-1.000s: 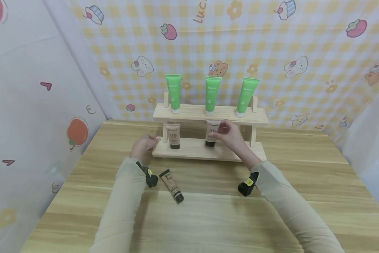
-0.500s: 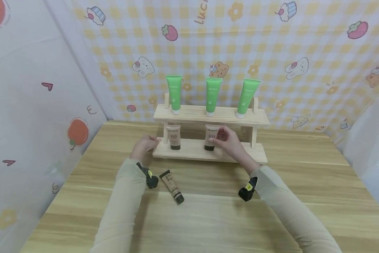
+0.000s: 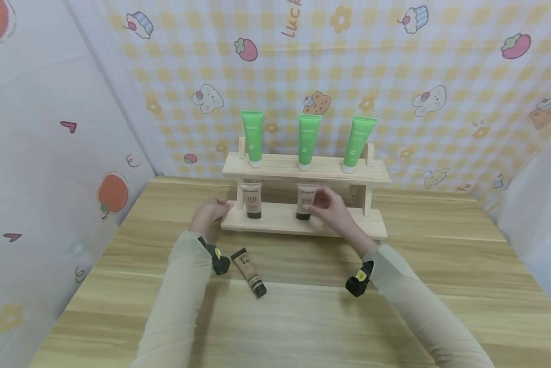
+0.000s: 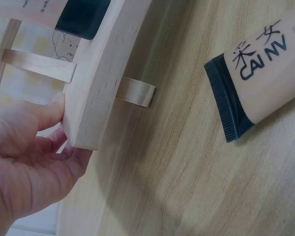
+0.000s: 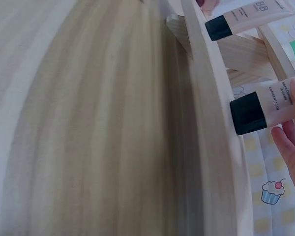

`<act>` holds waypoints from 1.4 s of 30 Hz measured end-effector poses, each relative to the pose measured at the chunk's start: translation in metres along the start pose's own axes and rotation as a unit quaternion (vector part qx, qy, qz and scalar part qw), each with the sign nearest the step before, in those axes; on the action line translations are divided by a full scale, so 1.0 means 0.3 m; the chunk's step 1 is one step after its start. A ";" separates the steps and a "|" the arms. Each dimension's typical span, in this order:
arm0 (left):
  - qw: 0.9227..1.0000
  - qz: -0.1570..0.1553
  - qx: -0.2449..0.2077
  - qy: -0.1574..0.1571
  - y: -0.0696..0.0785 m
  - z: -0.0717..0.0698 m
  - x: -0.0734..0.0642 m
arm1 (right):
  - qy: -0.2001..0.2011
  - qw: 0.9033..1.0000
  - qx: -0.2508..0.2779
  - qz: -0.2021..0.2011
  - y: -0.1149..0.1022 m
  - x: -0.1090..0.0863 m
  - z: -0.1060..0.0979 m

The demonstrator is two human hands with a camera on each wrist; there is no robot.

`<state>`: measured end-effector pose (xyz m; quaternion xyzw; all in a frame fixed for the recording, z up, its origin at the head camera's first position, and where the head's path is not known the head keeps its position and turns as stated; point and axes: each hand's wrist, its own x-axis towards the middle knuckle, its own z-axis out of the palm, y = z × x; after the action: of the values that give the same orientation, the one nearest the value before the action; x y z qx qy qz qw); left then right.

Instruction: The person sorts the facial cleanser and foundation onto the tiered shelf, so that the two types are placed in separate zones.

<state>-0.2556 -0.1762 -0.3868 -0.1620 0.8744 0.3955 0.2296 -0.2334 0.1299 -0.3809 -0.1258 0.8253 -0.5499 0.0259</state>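
My right hand (image 3: pixel 333 208) pinches a BB cream tube (image 3: pixel 305 200) between thumb and fingers. That tube stands cap down on the lower shelf (image 3: pixel 275 221) of a wooden two-tier rack, as the right wrist view also shows with its black cap (image 5: pixel 248 114) against the board. At the rack's left end my left hand (image 4: pixel 34 157) grips the lower board's edge, thumb on top and fingers beneath. Beside it on the same shelf a second BB cream tube (image 3: pixel 252 201) stands upright. A beige tube with black ends (image 3: pixel 249 273) lies on the table in front of the rack.
Three green tubes, the left one (image 3: pixel 253 138), the middle one (image 3: pixel 308 141) and the right one (image 3: pixel 358 143), stand caps down along the upper shelf (image 3: pixel 275 166). Behind the wooden table (image 3: pixel 303 327) hangs a checked cloth (image 3: pixel 174 66).
My right hand has brought the pinched BB cream tube slightly down and forward on the lower shelf. My left hand keeps its grip on the rack.
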 end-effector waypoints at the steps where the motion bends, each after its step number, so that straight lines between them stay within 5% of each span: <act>1: 1.000 0.001 0.002 0.001 -0.001 0.000 0.000 | -0.003 1.000 0.007 0.005 0.000 -0.004 0.004; 6: 1.000 0.003 0.013 0.003 -0.004 -0.002 0.001 | 0.005 0.999 0.042 0.031 0.000 -0.024 0.018; 14: 1.000 0.003 0.019 0.004 -0.003 -0.002 -0.003 | 0.108 0.990 0.060 0.070 -0.007 -0.076 0.037; 18: 1.000 0.004 0.020 0.001 -0.002 -0.001 0.000 | 0.121 0.989 0.051 0.067 -0.017 -0.105 0.065; 27: 1.000 0.003 0.017 0.000 0.004 -0.002 -0.002 | 0.039 0.994 0.046 0.087 -0.046 -0.120 0.147; 42: 1.000 0.007 0.010 -0.005 0.001 -0.006 0.003 | -0.089 0.988 0.013 0.123 -0.059 -0.104 0.285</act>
<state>-0.2569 -0.1776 -0.3860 -0.1515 0.8782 0.3895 0.2324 -0.1846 0.0536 -0.4015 -0.0719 0.8217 -0.5397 0.1685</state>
